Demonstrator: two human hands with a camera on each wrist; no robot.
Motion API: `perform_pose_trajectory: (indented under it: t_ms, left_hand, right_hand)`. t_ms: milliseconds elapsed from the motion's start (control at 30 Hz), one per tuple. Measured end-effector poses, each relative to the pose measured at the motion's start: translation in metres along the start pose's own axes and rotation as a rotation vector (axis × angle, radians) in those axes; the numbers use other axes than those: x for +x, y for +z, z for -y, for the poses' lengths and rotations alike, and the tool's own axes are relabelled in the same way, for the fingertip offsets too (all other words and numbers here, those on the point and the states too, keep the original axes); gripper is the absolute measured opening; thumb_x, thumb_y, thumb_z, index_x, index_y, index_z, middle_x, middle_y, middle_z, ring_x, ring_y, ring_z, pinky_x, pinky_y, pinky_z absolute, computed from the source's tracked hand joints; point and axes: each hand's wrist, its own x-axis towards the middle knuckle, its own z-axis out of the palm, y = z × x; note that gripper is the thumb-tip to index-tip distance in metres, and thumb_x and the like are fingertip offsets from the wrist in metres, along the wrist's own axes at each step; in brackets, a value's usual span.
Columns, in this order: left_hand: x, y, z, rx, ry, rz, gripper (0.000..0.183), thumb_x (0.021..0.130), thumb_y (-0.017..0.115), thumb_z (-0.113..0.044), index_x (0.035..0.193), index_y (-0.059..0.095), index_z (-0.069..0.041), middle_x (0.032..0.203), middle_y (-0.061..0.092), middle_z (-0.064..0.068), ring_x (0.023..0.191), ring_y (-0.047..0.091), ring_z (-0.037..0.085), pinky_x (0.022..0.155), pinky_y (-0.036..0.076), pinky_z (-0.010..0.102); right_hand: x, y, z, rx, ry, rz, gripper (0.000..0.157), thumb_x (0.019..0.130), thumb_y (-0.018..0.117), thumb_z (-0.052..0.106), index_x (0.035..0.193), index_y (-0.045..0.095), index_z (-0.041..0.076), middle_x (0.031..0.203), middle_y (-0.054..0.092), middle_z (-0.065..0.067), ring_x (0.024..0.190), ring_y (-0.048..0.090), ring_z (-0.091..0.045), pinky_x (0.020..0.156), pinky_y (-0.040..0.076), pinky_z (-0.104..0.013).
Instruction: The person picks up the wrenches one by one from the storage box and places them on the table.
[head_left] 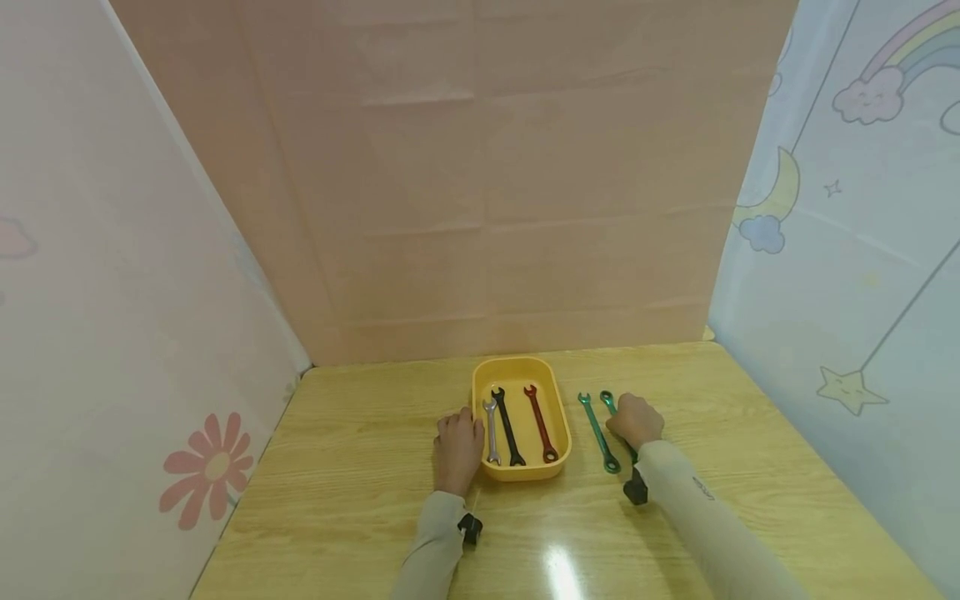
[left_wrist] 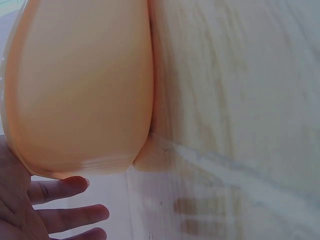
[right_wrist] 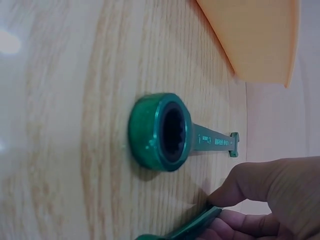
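My left hand (head_left: 457, 448) rests against the left wall of a yellow plastic tray (head_left: 525, 473), its fingers extended by the rim in the left wrist view. Inside the tray lie a silver wrench (head_left: 492, 432), a black wrench (head_left: 508, 427) and a red wrench (head_left: 540, 423). To the right of the tray, my right hand (head_left: 636, 421) pinches a green wrench (right_wrist: 197, 223) between thumb and fingers, covering its middle. A second green wrench (head_left: 597, 429) lies on the table between that hand and the tray; its ring end looms large in the right wrist view.
The wooden table (head_left: 360, 442) runs back to a brown paper-like panel (head_left: 480, 208). Patterned panels stand on the left (head_left: 112, 292) and right (head_left: 862, 250). A bright reflection shows on the tabletop near the front.
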Motion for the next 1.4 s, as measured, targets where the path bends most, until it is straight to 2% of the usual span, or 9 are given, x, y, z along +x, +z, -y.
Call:
perform_pose_trajectory:
  t_ms: [367,533,767,967,1400]
  left_hand:
    - [0.002,0.004,0.002,0.008,0.002,-0.006,0.017,0.1,0.06,-0.018,0.101,0.065,-0.002,0.107,0.068,0.021,0.112,0.055,0.044,0.08,0.048,0.064]
    - [0.002,0.003,0.001,0.008,0.001,0.001,0.019,0.1,0.06,-0.018,0.104,0.066,0.0,0.107,0.068,0.021,0.112,0.055,0.044,0.079,0.049,0.063]
    - [0.003,0.002,-0.001,0.013,-0.019,0.013,0.02,0.1,0.06,-0.019,0.106,0.065,0.0,0.108,0.068,0.02,0.113,0.055,0.043,0.081,0.048,0.063]
    - [0.003,0.002,0.0,0.001,-0.016,0.003,0.021,0.101,0.059,-0.019,0.107,0.066,0.0,0.109,0.068,0.02,0.114,0.054,0.043,0.082,0.048,0.064]
    - [0.0,0.001,-0.001,0.01,-0.027,0.001,0.02,0.1,0.061,-0.018,0.106,0.066,0.0,0.106,0.067,0.02,0.113,0.054,0.043,0.082,0.048,0.064]
  right_hand:
    - [0.002,0.002,-0.002,-0.03,-0.017,-0.011,0.02,0.087,0.063,0.011,0.074,0.049,0.005,0.062,0.048,-0.005,0.054,0.046,-0.018,0.051,0.036,-0.031]
    - [0.001,-0.001,0.001,-0.04,-0.029,-0.036,0.023,0.09,0.066,0.015,0.076,0.052,0.003,0.063,0.049,-0.005,0.055,0.047,-0.019,0.052,0.037,-0.032]
    - [-0.001,-0.009,0.011,-0.01,-0.046,-0.076,0.026,0.09,0.068,0.017,0.076,0.052,0.003,0.061,0.049,-0.005,0.052,0.047,-0.018,0.048,0.038,-0.03]
    - [0.002,-0.01,0.013,0.015,-0.062,-0.117,0.033,0.09,0.07,0.019,0.069,0.048,0.007,0.057,0.046,-0.002,0.049,0.044,-0.015,0.045,0.036,-0.027]
    - [0.003,-0.014,0.018,0.102,-0.098,-0.135,0.044,0.089,0.064,0.012,0.058,0.032,0.015,0.049,0.026,0.007,0.043,0.022,-0.006,0.04,0.023,-0.02]
